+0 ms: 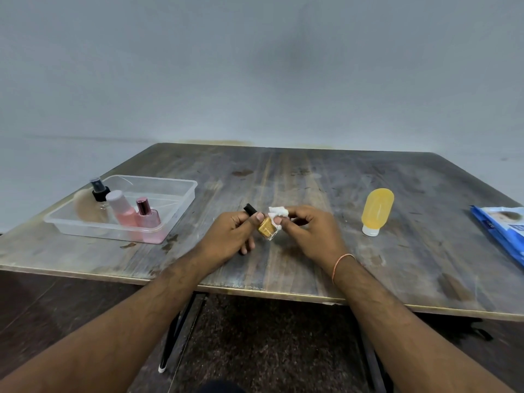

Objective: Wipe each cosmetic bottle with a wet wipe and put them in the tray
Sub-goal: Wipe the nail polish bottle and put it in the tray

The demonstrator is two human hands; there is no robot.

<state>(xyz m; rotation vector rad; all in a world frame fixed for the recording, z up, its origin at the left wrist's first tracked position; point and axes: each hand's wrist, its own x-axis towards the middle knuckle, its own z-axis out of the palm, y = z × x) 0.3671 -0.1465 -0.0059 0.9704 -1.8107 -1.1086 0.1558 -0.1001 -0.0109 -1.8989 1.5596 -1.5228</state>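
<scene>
Head view, one frame. Left hand (231, 234) grips a small gold nail-polish bottle (266, 228) w/ black cap (250, 209), thumb across the front, fingers curled behind; bottle tilted, cap pointing up and to the left, base toward the right hand. Bottle is held just above the table (312, 177), near its middle front, not resting on it as far as can be told. Right hand (307, 231) pinches a crumpled white wet wipe (278, 212) btwn thumb and fingers, wipe touching the upper right side of the bottle. Both hands close together, nearly touching around the bottle. Thin orange band (341, 265) on right wrist. Clear plastic tray (175, 194) sits at left of table, well apart from the hands. In the tray, standing at its near left part: clear spray bottle w/ black pump (99, 191), pink bottle w/ pale lilac cap (121, 208) leaning, and small pink perfume bottle w/ metallic rose cap (147, 215); a round beige object (85, 208) lies behind them, can't tell what it is. Right of the hands, apart: yellow squeeze tube (377, 208) standing on its white cap. Far right table edge: blue-and-white wipes pack (502, 231), partly cut off by frame. Grey wall (255, 66) behind; dark floor (255, 336) below table edge.
</scene>
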